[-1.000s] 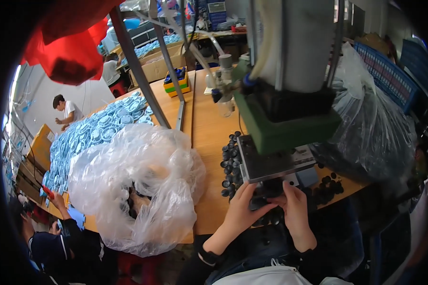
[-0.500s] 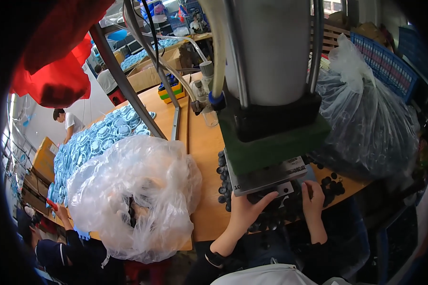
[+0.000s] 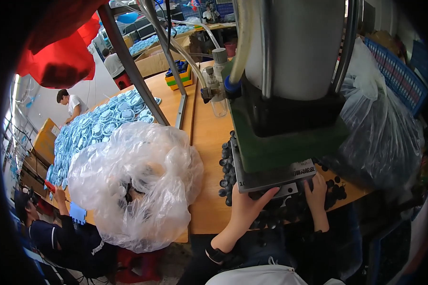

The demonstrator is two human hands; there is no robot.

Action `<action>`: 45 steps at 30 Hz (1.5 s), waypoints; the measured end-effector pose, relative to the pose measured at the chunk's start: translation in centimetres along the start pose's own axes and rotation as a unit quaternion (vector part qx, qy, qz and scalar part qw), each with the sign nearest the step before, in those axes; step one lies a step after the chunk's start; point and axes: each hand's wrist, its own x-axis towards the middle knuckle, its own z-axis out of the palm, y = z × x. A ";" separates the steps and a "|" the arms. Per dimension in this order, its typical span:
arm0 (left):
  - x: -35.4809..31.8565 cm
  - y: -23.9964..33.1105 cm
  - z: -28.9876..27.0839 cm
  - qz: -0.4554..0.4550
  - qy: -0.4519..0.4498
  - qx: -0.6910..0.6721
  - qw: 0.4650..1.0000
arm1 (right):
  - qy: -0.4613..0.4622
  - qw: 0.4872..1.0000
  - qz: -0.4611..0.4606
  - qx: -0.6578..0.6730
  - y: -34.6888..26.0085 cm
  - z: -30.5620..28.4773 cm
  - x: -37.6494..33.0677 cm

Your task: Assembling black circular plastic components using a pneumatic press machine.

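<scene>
In front of me stands a press with a grey cylinder (image 3: pixel 295 52) above a green block (image 3: pixel 290 142). Under the block is a flat metal plate (image 3: pixel 276 178), with a lower metal piece (image 3: pixel 290 190) showing below its front edge. My left hand (image 3: pixel 245 209) is at the plate's front left corner, its thumb stretched right along the gap and its other fingers mostly hidden by the plate. My right hand (image 3: pixel 316 194) is at the front right corner, fingers curled, thumb near the lower piece; what they hold, if anything, is hidden. Small black round parts (image 3: pixel 276 218) lie around the press base.
A large clear plastic bag (image 3: pixel 138 190) stands left on the wooden table (image 3: pixel 207 185), beside a heap of light-blue parts (image 3: pixel 109 123). Another filled clear bag (image 3: pixel 380 128) and a blue crate (image 3: pixel 399 71) are right. A seated co-worker (image 3: pixel 57 232) holds something red at far left.
The view has shifted, so the press appears farther right. My right hand has come in against the plate's right corner; my left hand keeps its place there.
</scene>
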 end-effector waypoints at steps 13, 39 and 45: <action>-1.8 1.8 -1.0 0.094 0.001 0.182 0.979 | -0.132 0.983 0.024 -0.127 -1.0 -0.5 1.0; -1.1 -10.1 -37.3 -0.164 0.254 0.576 0.760 | -0.005 0.937 -0.019 0.350 -13.5 0.5 0.8; -4.4 -5.5 -31.1 0.071 0.363 0.468 0.802 | 0.039 0.984 -0.032 0.171 -14.6 -1.4 -1.2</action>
